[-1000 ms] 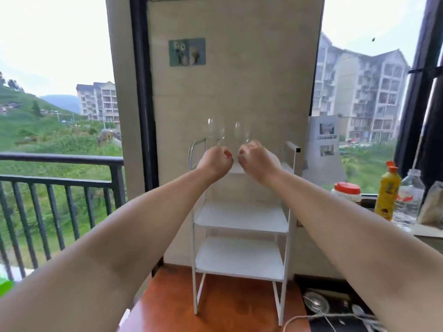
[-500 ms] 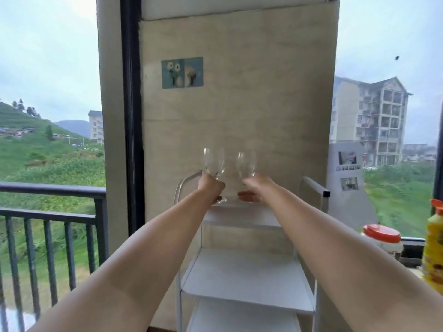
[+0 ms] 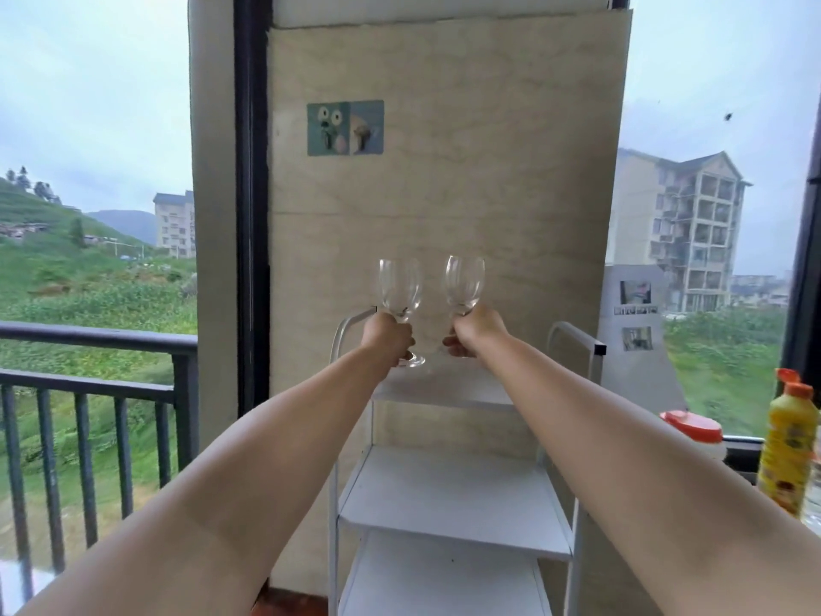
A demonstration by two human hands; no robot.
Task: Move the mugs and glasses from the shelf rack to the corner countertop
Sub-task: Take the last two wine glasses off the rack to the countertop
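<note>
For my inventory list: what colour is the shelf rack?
White, seen in the head view: the shelf rack.

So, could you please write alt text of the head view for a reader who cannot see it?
A person's left hand and right hand each grip a clear wine glass by the stem, the left glass and right glass raised above the top of a white shelf rack against a beige wall, with windows on both sides.
</note>
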